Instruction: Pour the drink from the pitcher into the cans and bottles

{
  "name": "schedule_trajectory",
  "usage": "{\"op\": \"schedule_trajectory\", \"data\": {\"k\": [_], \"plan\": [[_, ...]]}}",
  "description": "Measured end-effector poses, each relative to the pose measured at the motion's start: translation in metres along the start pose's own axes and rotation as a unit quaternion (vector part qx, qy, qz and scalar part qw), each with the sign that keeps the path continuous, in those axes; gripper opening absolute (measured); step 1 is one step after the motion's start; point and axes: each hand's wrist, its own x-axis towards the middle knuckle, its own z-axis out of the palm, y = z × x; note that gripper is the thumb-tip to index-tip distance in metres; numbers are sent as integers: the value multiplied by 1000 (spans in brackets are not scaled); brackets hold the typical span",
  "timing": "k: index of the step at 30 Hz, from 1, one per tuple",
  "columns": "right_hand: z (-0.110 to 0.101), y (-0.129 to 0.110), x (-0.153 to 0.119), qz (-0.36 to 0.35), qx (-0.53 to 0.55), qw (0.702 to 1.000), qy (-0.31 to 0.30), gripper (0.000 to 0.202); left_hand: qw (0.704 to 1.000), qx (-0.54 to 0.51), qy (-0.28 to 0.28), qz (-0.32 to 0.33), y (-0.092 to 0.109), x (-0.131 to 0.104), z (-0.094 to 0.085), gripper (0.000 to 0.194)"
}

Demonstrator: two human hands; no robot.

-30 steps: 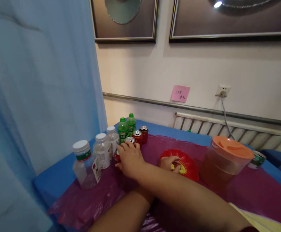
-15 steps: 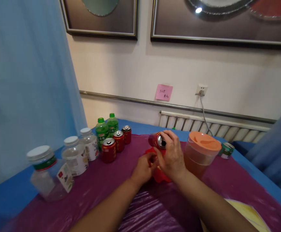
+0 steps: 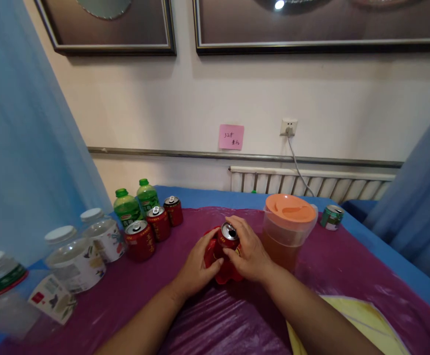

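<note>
A red drink can stands upright, its silver top with an open mouth turned up. My right hand is closed around the can's right side, thumb across its front. Under and around the can lies a red scalloped dish; the can's base is hidden, so I cannot tell how it rests there. My left hand curves around the dish's left side, its thumb over the front edge. Just right of my right hand stands a clear pitcher with an orange lid and brown liquid inside.
At left stand several red cans, two green bottles and clear jars with white lids. A green can is at far right. A yellow cloth lies near the front on the purple sheet. A radiator runs behind the table.
The can has gone from tilted to upright and lower, over the red dish. My left hand has opened out from a curl and gone to the dish's left side. The view has shifted right.
</note>
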Motion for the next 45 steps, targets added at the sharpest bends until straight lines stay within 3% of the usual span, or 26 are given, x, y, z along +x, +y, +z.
{"op": "schedule_trajectory", "data": {"k": [12, 15, 17, 20, 23, 25, 28, 32, 37, 45], "plan": [[-12, -4, 4, -53, 26, 997, -51, 68, 998, -54, -36, -26, 16, 7, -5, 66], [-21, -17, 6, -109, -27, 993, -18, 65, 998, -44, -19, -29, 13, 9, -7, 65], [-33, -30, 7, -151, -67, 985, 55, 62, 999, -29, -7, -33, 10, 10, -8, 63], [-64, -38, 10, -148, -102, 950, 254, 51, 999, -3, 4, -42, 9, 10, -9, 59], [-104, -10, 17, -57, -102, 873, 473, 35, 999, 7, 14, -39, 9, 10, -8, 58], [-127, 27, 19, 32, -95, 834, 543, 35, 999, 8, 18, -37, 9, 9, -6, 58], [-142, 85, 12, 194, -30, 815, 546, 43, 999, 6, 22, -44, 7, 10, -4, 59], [-130, 130, -11, 226, 44, 836, 498, 49, 998, 10, 27, -54, 3, 10, -4, 57], [-114, 149, -28, 271, 147, 846, 435, 62, 998, 11, 29, -61, 0, 10, -3, 58], [-106, 155, -24, 320, 333, 809, 365, 56, 998, 17, 27, -56, -6, 7, 2, 64]]}}
